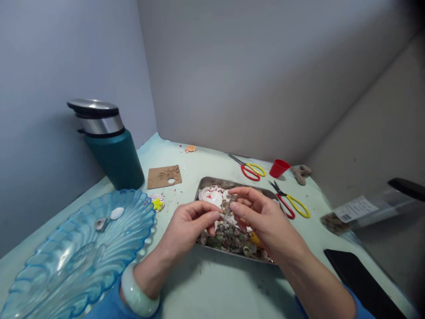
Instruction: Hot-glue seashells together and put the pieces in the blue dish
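My left hand (194, 221) and my right hand (257, 215) meet above a metal tray (232, 254) filled with small shells (229, 237) and flat white discs (212, 196). Between the thumb and fingers of my right hand is a small greyish piece (233, 202), partly hidden and too blurred to name. Thumb and forefinger of my left hand are pinched together beside it. Whatever they grip, perhaps a thin strand, cannot be made out. Both hands hide part of the tray's contents.
A blue scalloped glass dish (109, 248) with two small pieces stands left, near a teal bottle (114, 155). Behind are a brown card (164, 176), scissors (249, 168) and a red cup (279, 168). More scissors (290, 201), a plastic bag (357, 210) and a black phone-like slab (360, 277) lie right.
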